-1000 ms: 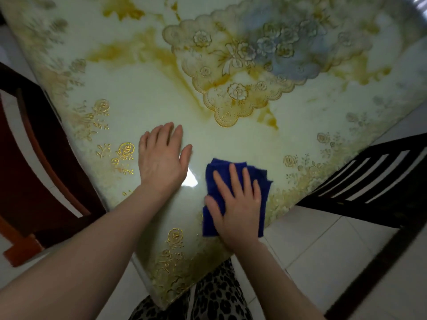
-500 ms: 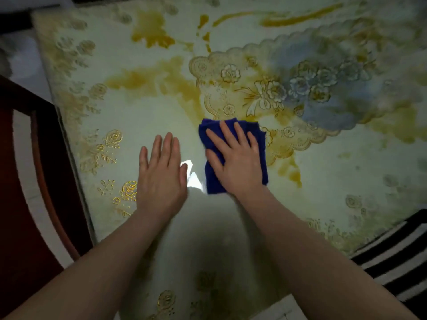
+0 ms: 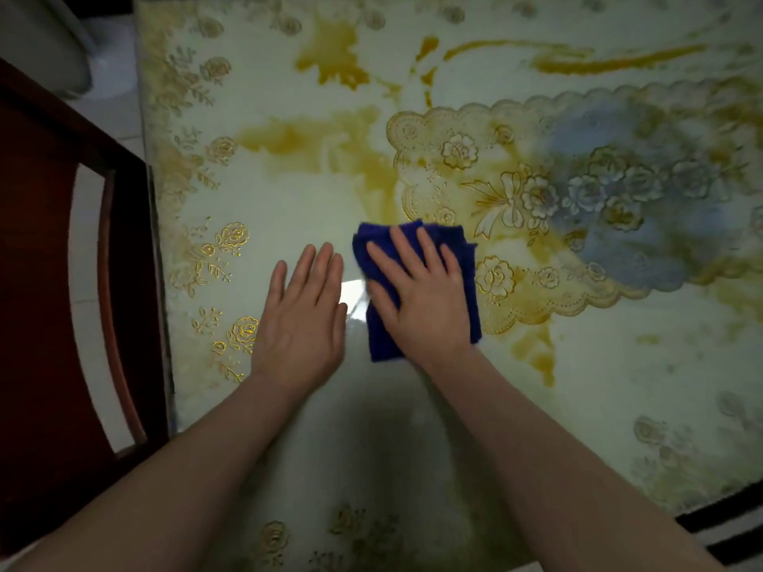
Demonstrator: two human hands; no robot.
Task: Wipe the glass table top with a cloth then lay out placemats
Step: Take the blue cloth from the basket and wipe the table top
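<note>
The glass table top [image 3: 289, 192] fills most of the view, pale green with gold flower prints and yellow-brown blotches. A folded blue cloth [image 3: 468, 282] lies flat on it near the middle. My right hand [image 3: 421, 299] presses down on the cloth with straight, spread fingers. Just to the cloth's left, my left hand [image 3: 301, 319] rests flat on the bare glass, fingers together, not touching the cloth. A lace-edged gold and blue placemat pattern [image 3: 598, 208] shows on the table to the right of the cloth.
A dark red wooden chair [image 3: 49, 282] stands tight against the table's left edge. A dark slatted chair [image 3: 735, 526] shows at the lower right corner. White floor tiles [image 3: 111, 84] are visible at the upper left.
My right hand has pushed the blue cloth away from the table's near edge toward the middle. My left hand stayed flat on the glass, and the view shifted forward over the table.
</note>
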